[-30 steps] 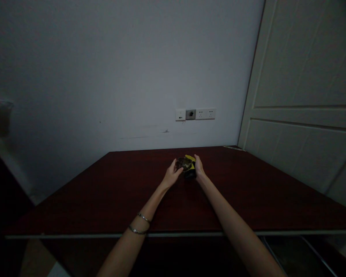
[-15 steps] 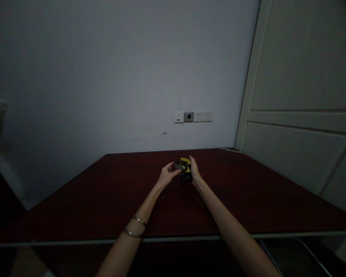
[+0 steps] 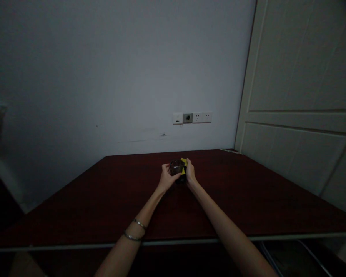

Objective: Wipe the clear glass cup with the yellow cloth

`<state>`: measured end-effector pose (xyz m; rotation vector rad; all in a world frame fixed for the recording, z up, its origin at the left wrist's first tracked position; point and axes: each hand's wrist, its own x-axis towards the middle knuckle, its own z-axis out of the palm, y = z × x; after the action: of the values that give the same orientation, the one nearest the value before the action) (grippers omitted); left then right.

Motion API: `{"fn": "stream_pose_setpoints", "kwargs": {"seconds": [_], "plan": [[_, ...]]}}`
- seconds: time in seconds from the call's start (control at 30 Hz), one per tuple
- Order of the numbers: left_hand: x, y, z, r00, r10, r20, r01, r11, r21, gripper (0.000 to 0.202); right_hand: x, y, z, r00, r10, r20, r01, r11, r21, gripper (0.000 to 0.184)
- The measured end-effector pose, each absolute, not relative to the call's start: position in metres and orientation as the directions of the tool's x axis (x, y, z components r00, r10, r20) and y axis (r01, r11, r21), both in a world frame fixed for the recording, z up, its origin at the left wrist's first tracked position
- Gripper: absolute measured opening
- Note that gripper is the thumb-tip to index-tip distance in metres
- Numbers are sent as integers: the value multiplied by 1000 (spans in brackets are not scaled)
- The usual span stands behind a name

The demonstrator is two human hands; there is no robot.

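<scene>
Both my arms reach far out over a dark red wooden table (image 3: 248,200). My left hand (image 3: 167,179) curls round a small clear glass jar (image 3: 176,167) held just above the tabletop. Against the jar's right side my right hand (image 3: 190,174) presses a yellow cloth or sponge (image 3: 184,162), with something dark under it that I cannot make out. Two thin bangles (image 3: 135,230) sit on my left wrist. The room is dim and details of the jar are hard to read.
A white wall rises behind the table, with a row of wall sockets (image 3: 192,117) just above the far edge. A pale panelled door (image 3: 302,115) stands at the right. The table's front edge (image 3: 173,242) runs across the bottom.
Both hands with the jar and the yellow thing have drifted slightly left. The left hand has closed more fully round the jar, which now hides most of the yellow.
</scene>
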<state>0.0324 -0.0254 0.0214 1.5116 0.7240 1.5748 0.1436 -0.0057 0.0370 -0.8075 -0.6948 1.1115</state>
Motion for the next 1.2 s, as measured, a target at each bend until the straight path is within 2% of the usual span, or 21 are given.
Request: {"fn": "stream_pose_setpoints", "kwargs": {"seconds": [0.13, 0.23, 0.37, 0.47, 0.6, 0.8, 0.9, 1.07, 1.2], "plan": [[35, -32, 27, 115, 873, 475, -219, -444, 869, 49, 162, -2, 43, 263, 965, 14, -519, 153, -841, 31], [34, -31, 29, 93, 897, 431, -186, -410, 893, 51, 169, -3, 47, 226, 974, -1, -521, 120, -845, 34], [32, -31, 31, 96, 918, 386, -117, -374, 920, 57, 171, -8, 52, 59, 998, -3, -519, 28, -854, 39], [33, -34, 35, 193, 899, 393, -165, -365, 916, 56, 172, -11, 55, -4, 1000, 15, -524, 11, -852, 42], [34, -35, 36, 261, 869, 421, -205, -376, 904, 53, 169, -9, 52, 51, 998, 35, -532, 57, -845, 39], [29, -18, 21, 51, 907, 418, -147, -407, 901, 57, 149, -6, 37, 222, 970, 98, -477, 196, -857, 30], [28, -13, 14, 8, 901, 433, -91, -430, 898, 57, 141, -8, 33, 246, 959, 141, -460, 243, -854, 29], [33, -24, 19, 54, 853, 519, -99, -513, 853, 57, 144, -8, 36, 239, 968, 76, -520, 194, -832, 30], [35, -31, 28, 125, 871, 475, -210, -445, 871, 55, 157, -4, 43, 200, 980, -15, -579, 106, -808, 30]]}}
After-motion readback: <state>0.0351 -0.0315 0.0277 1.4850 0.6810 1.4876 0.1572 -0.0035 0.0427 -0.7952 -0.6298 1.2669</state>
